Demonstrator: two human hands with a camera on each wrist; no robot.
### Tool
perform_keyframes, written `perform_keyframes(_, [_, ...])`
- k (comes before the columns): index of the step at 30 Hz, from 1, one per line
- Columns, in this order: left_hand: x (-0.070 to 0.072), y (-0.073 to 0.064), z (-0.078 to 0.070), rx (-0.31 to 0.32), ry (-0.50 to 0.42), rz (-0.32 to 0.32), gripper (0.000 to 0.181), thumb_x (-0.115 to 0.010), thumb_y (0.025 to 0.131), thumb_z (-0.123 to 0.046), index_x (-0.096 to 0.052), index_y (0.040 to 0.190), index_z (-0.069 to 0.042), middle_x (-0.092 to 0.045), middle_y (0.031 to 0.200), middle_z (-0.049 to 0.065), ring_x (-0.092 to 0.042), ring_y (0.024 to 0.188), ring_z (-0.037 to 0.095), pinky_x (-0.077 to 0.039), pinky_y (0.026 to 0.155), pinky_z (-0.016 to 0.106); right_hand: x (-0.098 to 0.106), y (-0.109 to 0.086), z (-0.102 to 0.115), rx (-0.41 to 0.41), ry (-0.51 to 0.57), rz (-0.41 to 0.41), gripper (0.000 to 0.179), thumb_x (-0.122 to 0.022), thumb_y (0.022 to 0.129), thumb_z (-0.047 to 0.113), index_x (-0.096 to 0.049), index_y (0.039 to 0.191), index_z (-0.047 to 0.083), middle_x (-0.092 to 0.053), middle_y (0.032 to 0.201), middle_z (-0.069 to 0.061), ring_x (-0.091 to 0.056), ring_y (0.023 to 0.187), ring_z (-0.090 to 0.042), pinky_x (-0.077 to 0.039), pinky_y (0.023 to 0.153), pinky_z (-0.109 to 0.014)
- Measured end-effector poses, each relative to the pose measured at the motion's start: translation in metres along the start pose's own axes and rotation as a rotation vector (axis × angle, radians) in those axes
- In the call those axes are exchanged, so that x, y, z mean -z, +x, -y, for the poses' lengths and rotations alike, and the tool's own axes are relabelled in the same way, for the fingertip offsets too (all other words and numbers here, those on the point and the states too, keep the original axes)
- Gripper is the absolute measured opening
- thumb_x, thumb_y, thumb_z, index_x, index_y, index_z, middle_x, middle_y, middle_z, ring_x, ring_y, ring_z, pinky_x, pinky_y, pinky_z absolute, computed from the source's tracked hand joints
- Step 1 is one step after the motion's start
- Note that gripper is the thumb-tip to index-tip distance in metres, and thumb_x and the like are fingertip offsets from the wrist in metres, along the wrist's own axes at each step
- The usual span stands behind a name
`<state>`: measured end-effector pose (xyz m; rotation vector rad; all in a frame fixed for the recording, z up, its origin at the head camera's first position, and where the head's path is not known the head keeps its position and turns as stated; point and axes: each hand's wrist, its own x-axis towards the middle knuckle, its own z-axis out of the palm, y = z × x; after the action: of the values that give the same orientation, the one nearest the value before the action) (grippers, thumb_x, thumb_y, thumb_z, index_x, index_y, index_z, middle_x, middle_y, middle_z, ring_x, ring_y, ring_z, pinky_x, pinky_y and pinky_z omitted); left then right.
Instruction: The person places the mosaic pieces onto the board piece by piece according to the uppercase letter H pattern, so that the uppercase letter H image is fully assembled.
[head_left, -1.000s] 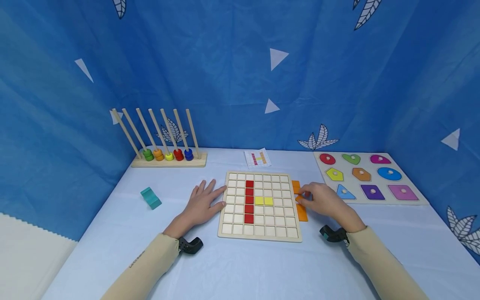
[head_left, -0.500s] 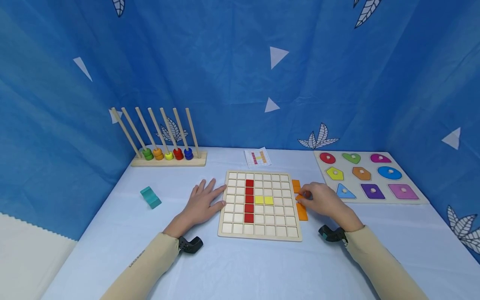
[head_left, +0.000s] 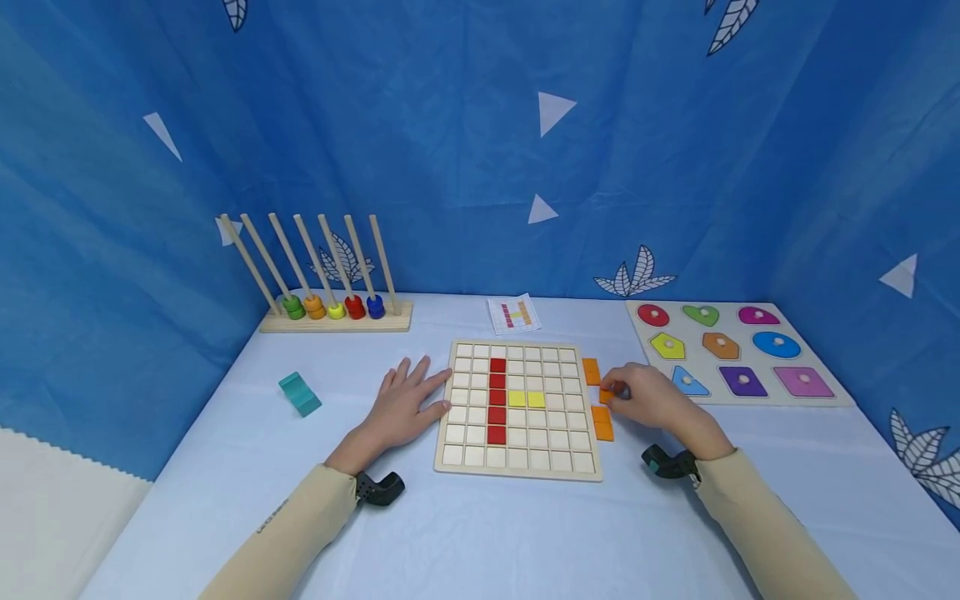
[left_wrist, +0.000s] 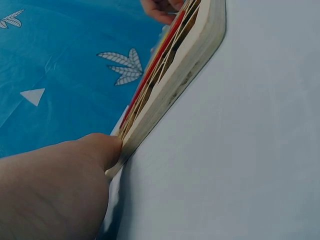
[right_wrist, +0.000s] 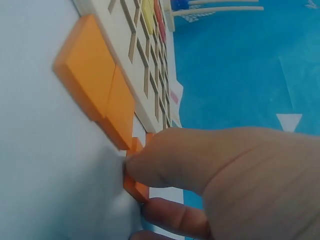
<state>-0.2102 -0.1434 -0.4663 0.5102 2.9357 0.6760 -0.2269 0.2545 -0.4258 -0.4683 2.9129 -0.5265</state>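
Orange tile [right_wrist: 137,191] pinched in right hand [head_left: 651,398], just right of grid board [head_left: 517,475] on bench [head_left: 487,542] | other orange tiles [head_left: 602,425] either side of it along that edge | I see left hand [head_left: 403,410] released, fingers spread, touching board's left edge | on board: red tiles [head_left: 497,397] in one column, two yellow tiles [head_left: 517,398] beside its middle

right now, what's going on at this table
The fingers of a person's right hand pinch an orange tile beside a grid board, near other orange tiles. The left hand rests against the board's left edge. On the board, five red tiles form a column, with two yellow tiles beside them; no orange tile lies there.
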Motion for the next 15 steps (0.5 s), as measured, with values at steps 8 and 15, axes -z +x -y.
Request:
perform_keyframes(8, [-0.0023,0.0009,0.0026,0.0,0.008,0.0,0.061,-0.055,0.101,-0.045,-0.043,0.157,-0.022,-0.024,0.169,0.02,-0.008,0.156,0.052,-0.009,0.123,0.071,0.0002,-0.0006,-0.0031,-0.004,0.01,0.01,0.027,-0.08,0.084,0.011,-0.074,0.109,0.006,-0.068,0.094,-0.005,-0.057,0.086,-0.018,-0.057,0.079,-0.035])
perform_keyframes(15, [-0.0031,0.0009,0.0023,-0.001,0.003,-0.008,0.061,-0.056,0.101,-0.045,-0.044,0.156,-0.022,-0.025,0.168,0.02,-0.009,0.156,0.052,-0.009,0.123,0.071,-0.0012,-0.0017,-0.0069,-0.004,0.04,0.001,0.027,-0.08,0.084,0.011,-0.074,0.109,0.004,-0.067,0.094,-0.006,-0.055,0.086,-0.018,-0.055,0.078,-0.033])
